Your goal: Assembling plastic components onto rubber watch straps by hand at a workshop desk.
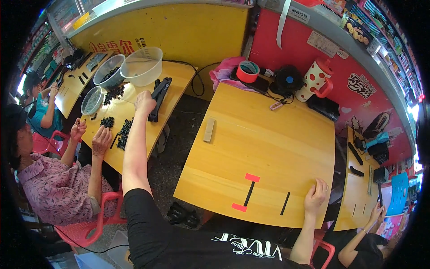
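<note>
My left hand (144, 102) reaches over the neighbouring table, its fingers closed beside a bundle of flat black straps (160, 96). What those fingers hold, if anything, is hidden. My right hand (317, 193) rests near the right edge of my yellow wooden table (260, 130), fingers loosely bent and apart, holding nothing. Left of it lies a thin black strip (285, 203). Farther left is another black strip (249, 193), with red tape (252, 177) across its far end and more across its near end. A small wooden block (209, 130) lies near the table's left edge.
At the back stand a tape roll (248, 71), a small black fan (288, 79) and a red-dotted mug (314, 80). The left table (177, 85) carries clear tubs (142, 67) and piles of small black parts (124, 134). A seated co-worker's hand (101, 141) is close by.
</note>
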`<act>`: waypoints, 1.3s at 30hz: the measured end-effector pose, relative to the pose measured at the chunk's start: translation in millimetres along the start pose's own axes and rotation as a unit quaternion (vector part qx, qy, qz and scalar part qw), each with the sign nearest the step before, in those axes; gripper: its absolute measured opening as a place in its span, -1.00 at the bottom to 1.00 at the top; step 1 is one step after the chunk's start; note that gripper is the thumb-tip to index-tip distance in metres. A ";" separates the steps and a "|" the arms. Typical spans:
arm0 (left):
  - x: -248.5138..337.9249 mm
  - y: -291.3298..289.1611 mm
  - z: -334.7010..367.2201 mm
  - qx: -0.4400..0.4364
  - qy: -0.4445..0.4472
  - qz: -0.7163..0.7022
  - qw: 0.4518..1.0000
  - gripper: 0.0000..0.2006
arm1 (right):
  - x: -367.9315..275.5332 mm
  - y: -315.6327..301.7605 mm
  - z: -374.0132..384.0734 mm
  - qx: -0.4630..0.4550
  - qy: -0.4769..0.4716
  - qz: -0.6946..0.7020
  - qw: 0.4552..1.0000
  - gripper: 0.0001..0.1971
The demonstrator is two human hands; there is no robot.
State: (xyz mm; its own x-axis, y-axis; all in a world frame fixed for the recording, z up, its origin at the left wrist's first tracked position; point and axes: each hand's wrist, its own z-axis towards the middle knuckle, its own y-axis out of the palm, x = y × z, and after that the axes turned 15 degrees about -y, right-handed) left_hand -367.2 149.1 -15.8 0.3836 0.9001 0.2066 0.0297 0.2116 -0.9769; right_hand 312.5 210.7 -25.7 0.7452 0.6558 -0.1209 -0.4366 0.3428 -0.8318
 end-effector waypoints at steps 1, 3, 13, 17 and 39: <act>-1.9 0.7 1.5 0.002 -0.001 0.001 1.000 -0.74 | -1.3 -0.2 0.8 0.000 -0.001 0.000 1.000 -0.71; 2.3 -3.6 -1.0 -0.015 -0.048 0.001 0.999 -0.75 | 2.0 0.7 -2.3 0.001 0.000 -0.003 1.000 -0.72; -3.0 -5.7 16.4 0.000 -0.069 -0.030 0.997 -0.74 | 0.0 3.4 -0.6 -0.005 -0.008 -0.006 1.000 -0.73; -11.6 0.8 26.9 -0.064 -0.070 -0.149 0.984 -0.77 | 6.4 6.0 -5.5 -0.006 0.000 -0.012 1.000 -0.73; 5.1 5.6 29.9 -0.421 -0.256 -0.590 0.640 -0.60 | 5.2 9.1 -5.8 0.000 -0.004 -0.014 1.000 -0.75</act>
State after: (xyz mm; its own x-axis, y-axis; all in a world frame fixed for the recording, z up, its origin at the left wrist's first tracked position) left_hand -392.7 166.2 -18.6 -0.7108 0.3546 0.6074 0.5882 0.7733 0.2368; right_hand 315.3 213.3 -37.0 0.7526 0.6517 -0.0937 -0.4166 0.3612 -0.8343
